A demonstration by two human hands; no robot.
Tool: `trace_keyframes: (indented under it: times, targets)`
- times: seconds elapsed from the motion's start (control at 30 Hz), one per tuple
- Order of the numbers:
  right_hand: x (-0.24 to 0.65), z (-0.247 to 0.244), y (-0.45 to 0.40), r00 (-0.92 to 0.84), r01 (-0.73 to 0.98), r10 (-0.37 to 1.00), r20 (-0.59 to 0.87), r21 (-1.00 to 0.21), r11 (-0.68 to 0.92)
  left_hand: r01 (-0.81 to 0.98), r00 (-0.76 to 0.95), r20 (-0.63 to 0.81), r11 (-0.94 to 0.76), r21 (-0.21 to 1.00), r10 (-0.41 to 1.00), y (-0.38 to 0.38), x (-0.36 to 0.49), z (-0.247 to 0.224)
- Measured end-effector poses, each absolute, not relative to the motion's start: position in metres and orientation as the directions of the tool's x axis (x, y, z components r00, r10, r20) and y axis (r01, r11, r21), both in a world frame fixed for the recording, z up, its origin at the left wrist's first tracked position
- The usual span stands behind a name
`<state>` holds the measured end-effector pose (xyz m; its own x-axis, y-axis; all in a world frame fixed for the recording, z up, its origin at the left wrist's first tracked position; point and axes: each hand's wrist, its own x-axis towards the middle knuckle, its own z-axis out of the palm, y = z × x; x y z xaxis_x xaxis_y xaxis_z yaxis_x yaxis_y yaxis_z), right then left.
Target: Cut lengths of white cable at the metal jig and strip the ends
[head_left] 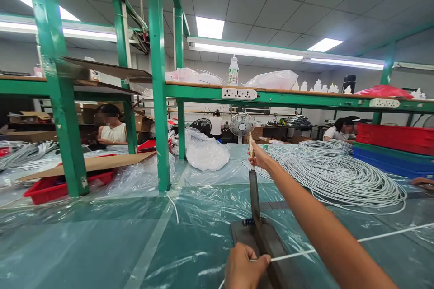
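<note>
A metal lever tool (254,194) with a flat base and a spring stands on the plastic-covered table. Its raised handle is in the grip of my right hand (259,156), the arm stretched forward. Low in the view, my left hand (246,264) pinches a white cable (298,254) beside the tool's base. That cable runs across the tool and on to the right edge, passing my right forearm. Large coils of white cable (339,174) lie on the table to the right of the tool.
Green shelf posts (159,99) rise at the left. A red tray (50,189) and cardboard lie there. A plastic bag (206,153) sits behind. Red and blue crates (393,158) are stacked right, near another person's hand (422,182). Several people sit farther back, near a fan (242,124).
</note>
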<state>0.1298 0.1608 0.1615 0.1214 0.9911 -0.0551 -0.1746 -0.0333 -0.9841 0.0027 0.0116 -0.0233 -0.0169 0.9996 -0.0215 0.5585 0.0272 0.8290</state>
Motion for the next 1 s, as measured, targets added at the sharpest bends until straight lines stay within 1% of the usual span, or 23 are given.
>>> trace_keyframes:
  times: [0.13, 0.2, 0.27, 0.3, 0.4, 0.47, 0.53, 0.6, 0.67, 0.73, 0.8, 0.87, 0.9, 1.0]
  targets:
    - [0.155, 0.177, 0.108, 0.005, -0.277, 1.0, -0.004, -0.961, -0.003, 0.568, 0.001, -0.026, 0.021, 0.823, 1.0, 0.005, 0.004, -0.012]
    - [0.169, 0.179, 0.07, -0.081, -0.33, 0.997, -0.011, -0.943, -0.037, 0.581, 0.007, -0.036, 0.025, 0.814, 0.999, 0.002, 0.004, -0.008]
    - [0.179, 0.173, 0.028, -0.146, -0.327, 0.988, -0.048, -0.94, -0.094, 0.592, 0.013, -0.031, 0.018, 0.806, 0.999, 0.002, 0.004, -0.005]
    - [0.181, 0.168, 0.007, -0.162, -0.285, 0.984, -0.079, -0.951, -0.123, 0.598, 0.018, -0.028, 0.012, 0.801, 0.999, 0.001, 0.003, -0.005]
    - [0.183, 0.144, -0.05, -0.113, -0.084, 0.98, -0.165, -0.981, -0.175, 0.617, 0.035, -0.028, 0.0, 0.787, 0.999, 0.001, 0.003, -0.003]
    - [0.179, 0.127, -0.077, -0.06, -0.018, 0.979, -0.194, -0.98, -0.196, 0.629, 0.047, -0.028, -0.008, 0.777, 0.999, 0.0, 0.002, -0.001]
    - [0.173, 0.115, -0.097, -0.012, -0.025, 0.975, -0.22, -0.975, -0.22, 0.637, 0.055, -0.033, -0.01, 0.771, 0.998, -0.001, 0.001, 0.001]
    - [0.166, 0.108, -0.109, 0.043, -0.07, 0.963, -0.266, -0.962, -0.263, 0.643, 0.046, -0.014, -0.019, 0.766, 0.999, -0.003, 0.001, 0.002]
    - [0.161, 0.104, -0.116, 0.074, -0.098, 0.93, -0.359, -0.931, -0.352, 0.653, 0.036, 0.026, -0.043, 0.756, 0.999, -0.004, 0.001, 0.003]
    - [0.156, 0.096, -0.119, 0.05, -0.077, 0.894, -0.446, -0.894, -0.441, 0.669, 0.044, 0.04, -0.059, 0.741, 0.998, -0.005, 0.002, 0.003]
    - [0.155, 0.086, -0.117, 0.003, -0.037, 0.88, -0.475, -0.88, -0.474, 0.679, 0.053, 0.042, -0.067, 0.731, 0.998, -0.006, 0.002, 0.004]
    - [0.155, 0.072, -0.113, -0.013, -0.005, 0.905, -0.426, -0.905, -0.426, 0.685, 0.058, 0.046, -0.074, 0.725, 0.997, -0.007, 0.002, 0.005]
    - [0.155, 0.066, -0.111, -0.008, 0.016, 0.931, -0.364, -0.931, -0.364, 0.688, 0.059, 0.052, -0.078, 0.722, 0.997, -0.007, 0.002, 0.005]
    - [0.155, 0.054, -0.109, -0.013, 0.071, 0.994, -0.111, -0.991, -0.11, 0.7, 0.058, 0.038, -0.068, 0.711, 0.998, -0.008, 0.002, 0.006]
